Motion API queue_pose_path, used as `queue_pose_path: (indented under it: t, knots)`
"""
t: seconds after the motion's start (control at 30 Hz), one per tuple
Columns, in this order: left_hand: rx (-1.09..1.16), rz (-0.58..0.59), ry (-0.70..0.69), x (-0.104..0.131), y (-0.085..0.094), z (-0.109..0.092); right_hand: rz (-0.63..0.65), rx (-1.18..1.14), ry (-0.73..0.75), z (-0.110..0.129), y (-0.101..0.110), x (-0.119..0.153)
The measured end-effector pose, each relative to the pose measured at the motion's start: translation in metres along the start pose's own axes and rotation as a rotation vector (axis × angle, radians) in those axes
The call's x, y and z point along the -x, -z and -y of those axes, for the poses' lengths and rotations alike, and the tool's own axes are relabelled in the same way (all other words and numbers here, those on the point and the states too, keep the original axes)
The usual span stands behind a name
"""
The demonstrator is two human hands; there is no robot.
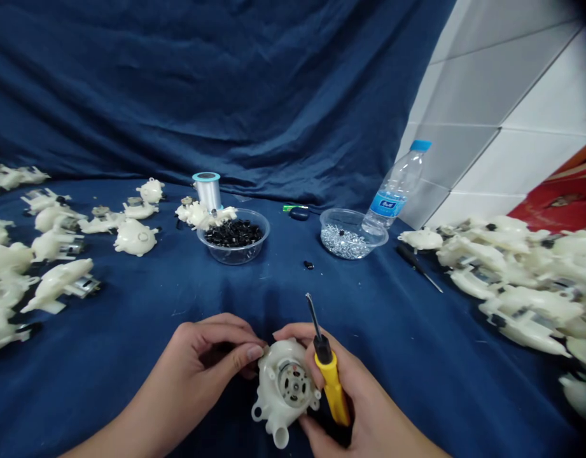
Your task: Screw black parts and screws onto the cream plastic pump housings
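Note:
Low in the middle of the view is a cream plastic pump housing with a round motor set in it and a spout toward me. My left hand pinches the housing's upper left edge between thumb and fingers; whether a small part is in that pinch is hidden. My right hand supports the housing's right side, with fingers behind and below it. The same hand also holds a screwdriver with a yellow handle, its shaft pointing up and away from the housing.
Behind stand a bowl of small black parts, a thread spool, a bowl of screws and a tilted water bottle. Many housings lie at left and are heaped at right. A black screwdriver lies beside the heap.

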State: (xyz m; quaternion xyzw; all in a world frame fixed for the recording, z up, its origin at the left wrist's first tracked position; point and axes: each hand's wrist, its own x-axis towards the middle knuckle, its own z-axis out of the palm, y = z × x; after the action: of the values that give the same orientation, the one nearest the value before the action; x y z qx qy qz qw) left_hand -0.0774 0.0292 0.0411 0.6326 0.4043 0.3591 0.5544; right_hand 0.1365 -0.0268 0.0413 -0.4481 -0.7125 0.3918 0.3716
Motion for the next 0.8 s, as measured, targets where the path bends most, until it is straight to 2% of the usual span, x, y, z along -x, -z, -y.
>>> queue_pose_path:
  t: [0.17, 0.23, 0.43, 0.57, 0.67, 0.8]
  knots:
    - [0.031, -0.033, 0.104, -0.0046, -0.0004, -0.0019, -0.002, -0.011, -0.038, 0.004, -0.0015, -0.0004]
    - [0.0, -0.036, 0.106, -0.0055, -0.0008, -0.0028, 0.003, -0.006, -0.08, 0.0054, -0.0012, -0.0006]
    - [-0.305, -0.039, -0.162, -0.0008, -0.0045, -0.0036, -0.019, 0.024, -0.06, 0.0074, -0.0015, -0.0005]
    - [-0.375, 0.027, -0.226, 0.0014, -0.005, -0.0051, -0.019, 0.029, -0.066, 0.0051, -0.0003, -0.0008]
    - [-0.325, 0.029, -0.2, -0.0011, -0.0041, -0.0046, -0.007, 0.028, -0.07, 0.0055, 0.0007, 0.0]
    - [-0.192, 0.001, -0.056, -0.0073, -0.0031, -0.0021, -0.001, 0.015, -0.07, 0.0093, 0.002, 0.0]
